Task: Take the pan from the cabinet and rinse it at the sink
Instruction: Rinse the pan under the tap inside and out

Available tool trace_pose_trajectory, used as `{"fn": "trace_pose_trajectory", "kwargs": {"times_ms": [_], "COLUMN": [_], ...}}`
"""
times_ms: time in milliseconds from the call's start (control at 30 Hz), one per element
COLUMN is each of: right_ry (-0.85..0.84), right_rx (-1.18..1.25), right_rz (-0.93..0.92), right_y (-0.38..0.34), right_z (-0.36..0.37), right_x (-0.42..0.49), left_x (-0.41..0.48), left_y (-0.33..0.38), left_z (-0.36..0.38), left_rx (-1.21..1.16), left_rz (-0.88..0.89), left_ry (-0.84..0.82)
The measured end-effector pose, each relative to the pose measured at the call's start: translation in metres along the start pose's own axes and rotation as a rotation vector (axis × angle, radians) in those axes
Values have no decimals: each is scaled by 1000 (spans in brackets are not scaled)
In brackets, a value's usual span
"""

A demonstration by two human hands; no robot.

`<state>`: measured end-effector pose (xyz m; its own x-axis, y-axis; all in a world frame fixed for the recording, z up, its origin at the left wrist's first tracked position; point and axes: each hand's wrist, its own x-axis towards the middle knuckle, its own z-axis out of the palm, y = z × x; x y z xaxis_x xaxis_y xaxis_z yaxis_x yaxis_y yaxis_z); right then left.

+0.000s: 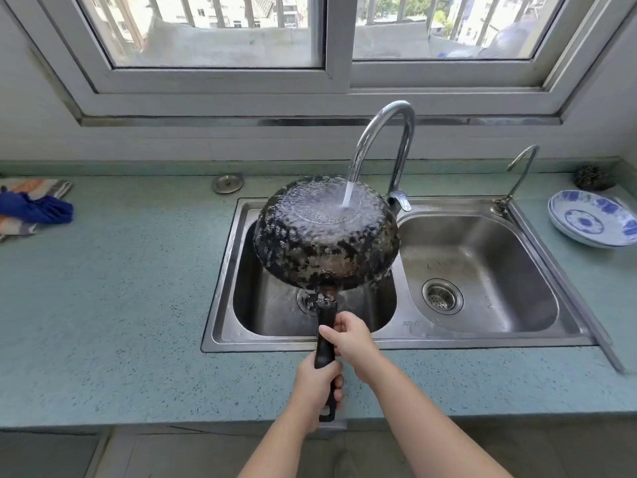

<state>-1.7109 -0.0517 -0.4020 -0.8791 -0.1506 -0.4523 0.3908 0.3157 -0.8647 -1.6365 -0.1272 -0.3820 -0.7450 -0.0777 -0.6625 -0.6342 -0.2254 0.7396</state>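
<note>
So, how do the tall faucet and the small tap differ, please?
The tall faucet is thick and running, pouring onto the pan; the small tap is thin, shorter and off. The faucet stands at the sink's middle, the tap at its right corner. Both are shiny goosenecks.

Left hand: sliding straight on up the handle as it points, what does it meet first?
Probably the right hand, gripping the same handle just ahead of the left hand; the pan body lies beyond it.

Speckled counter [120, 305] with sink [396, 343], cloths [34, 208], scourer [593, 178], plates [593, 219]
</note>
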Motion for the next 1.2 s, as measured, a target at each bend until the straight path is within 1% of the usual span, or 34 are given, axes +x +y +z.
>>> {"fn": "trace_pose_trajectory", "kwargs": {"times_ms": [533,800,967,1200], "right_ry": [-8,-3,-19,-112], "right_rx": [23,-12,-34,28], "right_rz": [21,7,4,6], "right_y": [-3,-6,-11,-14], "right_z": [2,2,3,23], "right_x": [-1,-3,-7,-17], "left_x": [0,-2,-6,-14], "left_y": [1,3,1,-7], "left_z": [-5,-4,-6,-26], "left_rx": [5,-11,-13,59], "left_rz": [-8,-11,43,80], "left_ry": [-12,-12,28,118]}}
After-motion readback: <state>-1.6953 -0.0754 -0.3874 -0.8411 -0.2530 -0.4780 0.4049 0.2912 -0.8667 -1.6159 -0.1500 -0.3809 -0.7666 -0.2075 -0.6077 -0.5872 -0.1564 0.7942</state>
